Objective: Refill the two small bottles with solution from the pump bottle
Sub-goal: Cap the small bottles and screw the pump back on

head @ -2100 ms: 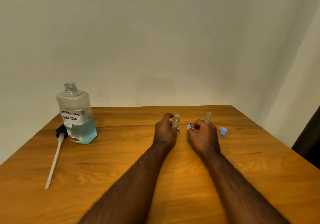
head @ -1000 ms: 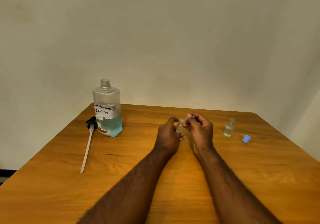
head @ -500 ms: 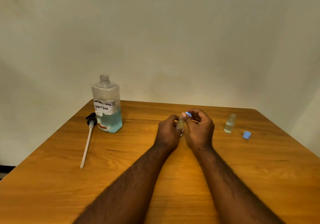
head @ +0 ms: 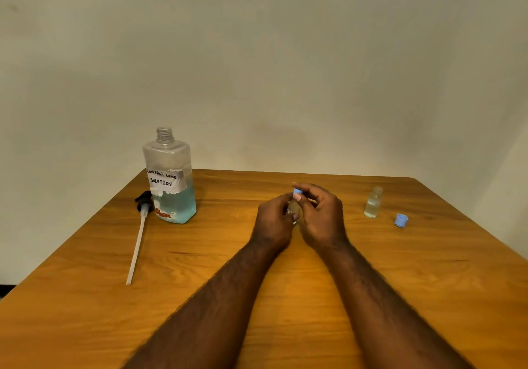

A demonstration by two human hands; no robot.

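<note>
My left hand grips a small clear bottle upright near the table's middle. My right hand pinches a blue cap right at that bottle's top. The second small bottle stands uncapped to the right, holding clear liquid, with its blue cap lying beside it. The big pump bottle, labelled contact lens solution and about a third full of blue liquid, stands open at the left. Its black pump head with long tube lies on the table next to it.
Everything sits on a wooden table pushed against a plain pale wall. The table's right edge runs close behind the loose cap; its left edge lies just beyond the pump tube.
My right hand has brought the blue cap up from beside the small bottle to its top. My left hand kept its hold. The camera view shifted, so the other objects appear displaced.
</note>
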